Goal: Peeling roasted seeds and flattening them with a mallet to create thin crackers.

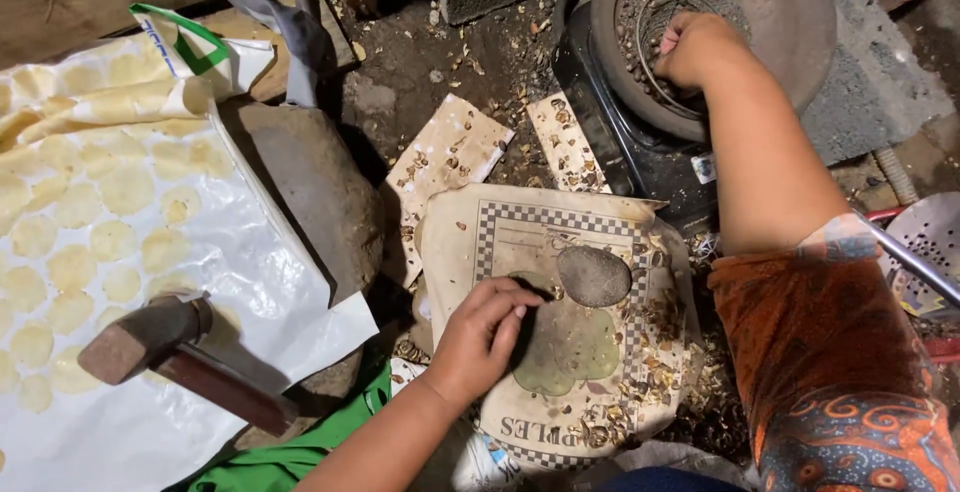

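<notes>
Landmark: the oval grey stone (594, 275) lying on a printed sheet of cardboard (520, 242).
Left hand (482, 337): just left of the stone, palm down on the cardboard, fingers curled together; whether it pinches anything cannot be told.
Right hand (692, 49): well above the stone, bunched into a loose fist inside the pan.
Pan (790, 22): round, dark, on a black stove (640, 167); holds small brown nuts (640, 32).
Cardboard edge right of the stone: scattered shell bits (655, 347).
Far left of the stone: white sheet (200, 302) bearing pale flat discs (75, 202) and a hammer (170, 347).
</notes>
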